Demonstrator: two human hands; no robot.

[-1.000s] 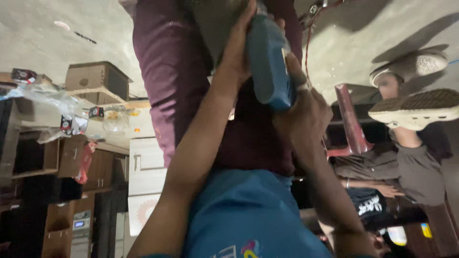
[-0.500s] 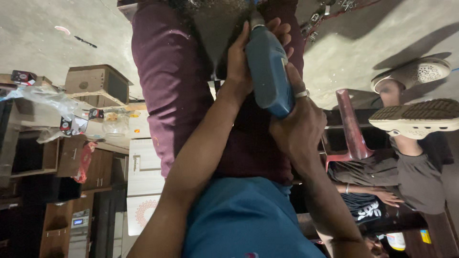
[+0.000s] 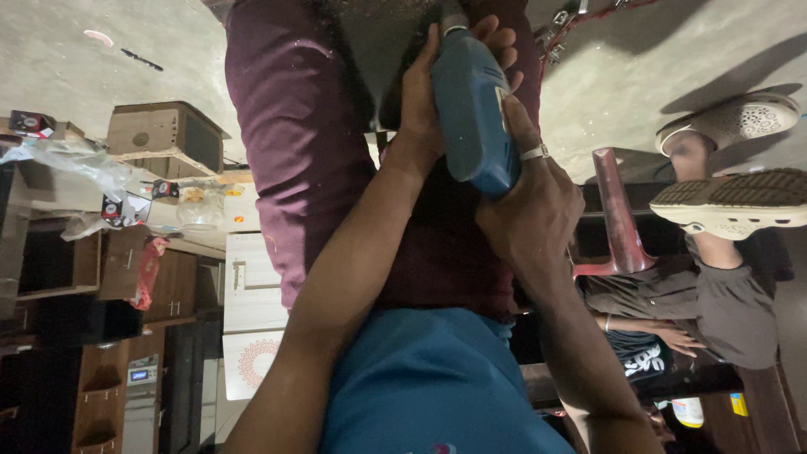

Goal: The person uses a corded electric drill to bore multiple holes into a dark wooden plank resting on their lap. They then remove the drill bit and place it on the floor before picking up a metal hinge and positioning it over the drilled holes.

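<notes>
**Both hands on the drill, nose down between my knees**

I am bent far over, looking past my blue shirt (image 3: 429,387) and along my maroon trousers (image 3: 294,126) to the concrete floor (image 3: 656,59). The blue drill (image 3: 471,109) is over my lap, between my thighs, with its nose pointing away from me at a dark, speckled piece (image 3: 374,42) near the top edge of the view. I cannot tell whether the bit touches it — the tip is cut off there and lies in shadow.

My left hand (image 3: 418,109) is wrapped round the front of the drill body, fingers curled over its far side. My right hand (image 3: 534,214) is clenched round the rear end, and the finger with the silver ring (image 3: 535,152) lies along the casing. Both grips are closed and tight.

I judge this to be the drilling step itself, or the aiming just before it. The next move calls for a straight push along the drill's own line. The left hand steadies the nose while the right drives from behind, and my legs must stay clear of the bit.

Off to my right sits another person, pale clogs (image 3: 727,202) towards me. A cardboard box (image 3: 164,130) stands well apart on my left.
</notes>
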